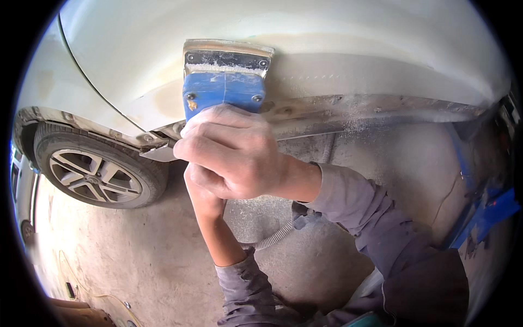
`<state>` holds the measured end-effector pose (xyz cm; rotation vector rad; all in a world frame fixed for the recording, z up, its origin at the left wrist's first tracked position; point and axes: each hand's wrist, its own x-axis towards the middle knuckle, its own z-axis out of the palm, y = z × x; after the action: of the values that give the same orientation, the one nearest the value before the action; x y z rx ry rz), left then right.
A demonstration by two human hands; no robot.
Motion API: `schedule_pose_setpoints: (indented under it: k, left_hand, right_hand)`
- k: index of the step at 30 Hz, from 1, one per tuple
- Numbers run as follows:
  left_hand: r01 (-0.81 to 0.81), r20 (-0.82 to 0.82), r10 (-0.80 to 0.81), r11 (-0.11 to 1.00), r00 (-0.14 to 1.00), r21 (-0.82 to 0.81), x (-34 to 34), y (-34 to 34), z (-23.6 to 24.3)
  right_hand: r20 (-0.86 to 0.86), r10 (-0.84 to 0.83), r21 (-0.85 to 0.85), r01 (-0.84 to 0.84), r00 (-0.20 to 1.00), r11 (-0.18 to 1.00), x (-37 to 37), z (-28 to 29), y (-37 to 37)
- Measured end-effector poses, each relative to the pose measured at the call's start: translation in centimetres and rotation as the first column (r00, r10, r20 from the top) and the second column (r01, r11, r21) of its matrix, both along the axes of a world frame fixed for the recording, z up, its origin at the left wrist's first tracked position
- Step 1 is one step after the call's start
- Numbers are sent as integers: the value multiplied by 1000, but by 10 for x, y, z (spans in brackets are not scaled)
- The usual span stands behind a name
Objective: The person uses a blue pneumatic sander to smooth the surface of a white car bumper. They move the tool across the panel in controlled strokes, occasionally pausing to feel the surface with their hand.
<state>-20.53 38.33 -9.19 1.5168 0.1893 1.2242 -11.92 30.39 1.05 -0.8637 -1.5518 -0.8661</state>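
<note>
A blue sanding block [223,86] with a worn dark-and-metal edge lies against the dusty lower side panel [381,76] of a white car [327,27]. My right hand [234,147], coated in pale dust, is closed around its near end. My left hand [202,191] is just beneath the right one, at the tool's near end; its fingers are mostly hidden, so I cannot tell their grip. Pale powder marks the panel and the trim [305,109] right of the block.
At left is the car's wheel [96,180] in its arch. Below, a ribbed grey hose [272,238] runs over the dusty concrete floor [136,245]. Blue equipment [485,215] stands at right. A thin cable [92,294] and a brown object [81,313] lie at lower left.
</note>
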Motion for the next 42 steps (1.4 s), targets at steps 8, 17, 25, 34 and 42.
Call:
schedule_pose_setpoints:
  k: [8, 17, 25, 34, 42]
  left_hand:
    - [93, -148, -92, 996, 985, 0, 2, 0, -5]
    - [238, -311, -226, 971, 923, -2, 65, -87, 29]
    - [21, 17, -17, 975, 1000, -223, -8, 3, 15]
    - [208, -330, -177, 976, 927, 62, 39, -61, 32]
    - [164, -254, -161, 986, 954, -6, -9, -5, 55]
  right_hand:
    - [69, 12, -232, 4, 998, 973, 1, -18, -1]
    - [203, -194, -355, 257, 960, 899, 61, 21, -99]
    - [171, 83, -281, -32, 982, 959, -29, 14, 49]
    - [76, -208, -339, 221, 975, 915, 33, 17, -78]
    - [161, -116, -215, 150, 980, 965, -1, 31, -13]
